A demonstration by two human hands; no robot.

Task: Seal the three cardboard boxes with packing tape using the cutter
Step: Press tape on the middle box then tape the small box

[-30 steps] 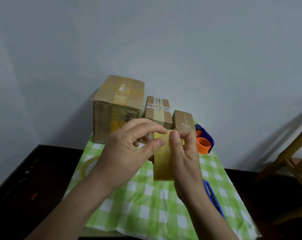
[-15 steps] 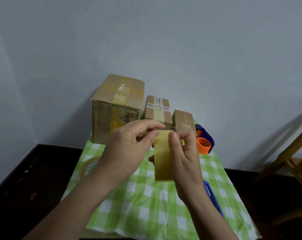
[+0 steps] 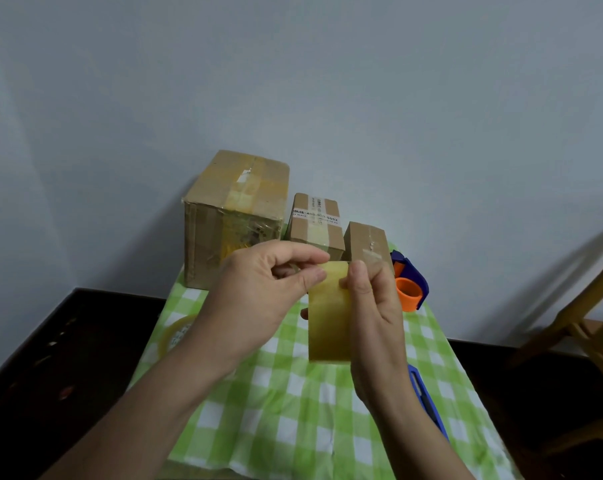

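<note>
Above the middle of the green checked surface [image 3: 293, 414], the right hand [image 3: 376, 313] grips a yellowish roll of packing tape [image 3: 328, 327] held edge-on. The left hand [image 3: 255, 296] pinches the roll's top edge. Three cardboard boxes, large [image 3: 234, 220], medium [image 3: 315, 221] and small [image 3: 365, 240], line the far edge. A blue cutter [image 3: 428, 403] lies at the right edge.
</note>
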